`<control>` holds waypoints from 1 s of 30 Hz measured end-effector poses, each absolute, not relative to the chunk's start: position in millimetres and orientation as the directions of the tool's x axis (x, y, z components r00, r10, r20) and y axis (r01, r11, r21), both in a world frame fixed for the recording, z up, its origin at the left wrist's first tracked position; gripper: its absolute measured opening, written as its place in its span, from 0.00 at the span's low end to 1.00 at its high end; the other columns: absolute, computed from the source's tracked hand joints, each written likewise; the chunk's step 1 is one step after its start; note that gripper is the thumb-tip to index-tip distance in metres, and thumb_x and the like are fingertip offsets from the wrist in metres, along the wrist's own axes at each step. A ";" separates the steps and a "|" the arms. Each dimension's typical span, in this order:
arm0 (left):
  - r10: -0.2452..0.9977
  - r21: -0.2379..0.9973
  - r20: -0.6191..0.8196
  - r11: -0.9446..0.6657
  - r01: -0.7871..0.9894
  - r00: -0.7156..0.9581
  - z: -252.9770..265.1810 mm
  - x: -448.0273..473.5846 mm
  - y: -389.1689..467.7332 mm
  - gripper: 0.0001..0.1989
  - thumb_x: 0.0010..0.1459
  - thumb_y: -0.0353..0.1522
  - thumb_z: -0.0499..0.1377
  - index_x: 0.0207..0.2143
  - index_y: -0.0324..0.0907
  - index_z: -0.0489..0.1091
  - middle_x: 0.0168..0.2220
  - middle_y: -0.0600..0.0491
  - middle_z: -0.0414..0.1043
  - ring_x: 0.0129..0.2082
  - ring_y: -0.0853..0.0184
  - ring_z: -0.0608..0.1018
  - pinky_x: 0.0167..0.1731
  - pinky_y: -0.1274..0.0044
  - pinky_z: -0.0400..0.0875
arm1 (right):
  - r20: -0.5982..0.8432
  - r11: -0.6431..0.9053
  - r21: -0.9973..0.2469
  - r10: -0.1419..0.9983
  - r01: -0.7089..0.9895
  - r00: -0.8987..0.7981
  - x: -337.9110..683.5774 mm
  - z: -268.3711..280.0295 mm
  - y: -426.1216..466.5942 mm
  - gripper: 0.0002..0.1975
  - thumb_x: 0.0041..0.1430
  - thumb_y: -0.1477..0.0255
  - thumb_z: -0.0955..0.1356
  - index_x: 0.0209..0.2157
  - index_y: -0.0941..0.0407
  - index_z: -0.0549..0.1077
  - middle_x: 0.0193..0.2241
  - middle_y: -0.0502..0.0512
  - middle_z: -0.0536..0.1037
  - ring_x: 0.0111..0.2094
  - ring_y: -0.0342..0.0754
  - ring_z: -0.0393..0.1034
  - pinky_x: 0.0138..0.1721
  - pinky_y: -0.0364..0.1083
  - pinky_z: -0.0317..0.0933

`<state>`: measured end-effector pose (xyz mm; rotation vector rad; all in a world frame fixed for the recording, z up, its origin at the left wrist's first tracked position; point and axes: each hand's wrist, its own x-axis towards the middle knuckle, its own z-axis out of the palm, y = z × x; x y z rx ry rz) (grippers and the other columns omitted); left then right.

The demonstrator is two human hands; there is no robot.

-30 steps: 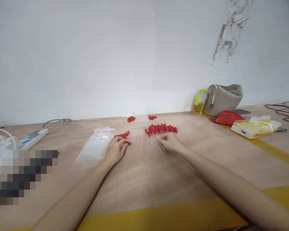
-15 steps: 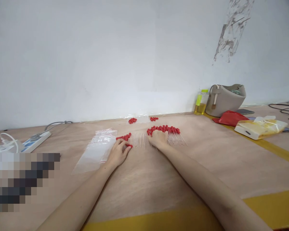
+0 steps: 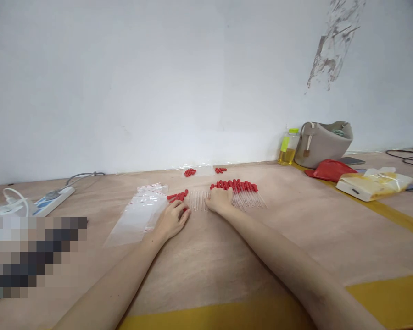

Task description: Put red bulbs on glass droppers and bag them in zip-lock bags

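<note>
Clear tubes [image 3: 197, 200] lie between the hands, lengthwise toward the wall [image 3: 141, 91], and the right hand [image 3: 220, 200] is nearer, fingers bunched at their right end, any hold hidden! The left hand [image 3: 171, 220] half-curls about a red bulb [image 3: 185, 209], grip unclear.

Red elongated bulbs [image 3: 181, 196], loose, left; slender transparent tubes [image 3: 198, 200], lying parallel, between; red-bulbed transparent droppers [image 3: 247, 189], lying in row, right.

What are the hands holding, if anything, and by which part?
Left hand: a red bulb, gripped part hidden. Right hand, at the tubes: can't tell.
</note>
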<state>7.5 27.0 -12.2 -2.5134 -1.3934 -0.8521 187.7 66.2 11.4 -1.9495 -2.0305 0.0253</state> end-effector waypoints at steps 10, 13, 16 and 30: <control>0.697 0.203 0.649 -0.547 0.813 0.307 -15.9 6.9 28.0 0.05 0.52 0.29 0.52 0.33 0.41 0.66 0.37 0.49 0.66 0.37 0.63 0.71 0.36 0.72 0.67 | 0.061 0.012 -0.278 0.998 0.960 0.006 171.9 20.6 73.1 0.13 0.47 0.68 0.63 0.34 0.59 0.72 0.35 0.62 0.75 0.38 0.54 0.68 0.45 0.55 0.45; 0.656 0.206 0.705 -0.553 0.807 0.269 -16.3 9.9 25.8 0.09 0.52 0.30 0.52 0.38 0.39 0.66 0.48 0.45 0.59 0.43 0.61 0.69 0.42 0.70 0.66 | 0.061 0.025 -0.296 0.998 0.955 -0.007 171.4 24.4 68.9 0.13 0.47 0.68 0.63 0.34 0.59 0.72 0.35 0.62 0.75 0.38 0.53 0.68 0.43 0.52 0.50; 0.642 0.198 0.700 -0.594 0.780 0.312 -13.4 14.2 19.9 0.09 0.53 0.29 0.51 0.36 0.39 0.68 0.48 0.45 0.59 0.45 0.60 0.68 0.45 0.68 0.64 | 0.110 0.069 -0.308 0.993 0.949 -0.036 181.2 30.3 57.3 0.13 0.52 0.68 0.60 0.34 0.59 0.71 0.37 0.62 0.74 0.39 0.52 0.67 0.39 0.48 0.53; 0.836 0.635 0.416 -0.549 0.544 0.357 -11.7 61.3 -23.5 0.07 0.54 0.35 0.53 0.33 0.40 0.63 0.26 0.56 0.68 0.24 0.71 0.70 0.24 0.80 0.64 | 0.558 0.656 -0.379 0.725 0.652 -0.405 282.7 -1.3 -27.9 0.06 0.56 0.72 0.60 0.33 0.57 0.67 0.27 0.51 0.73 0.27 0.42 0.64 0.37 0.45 0.51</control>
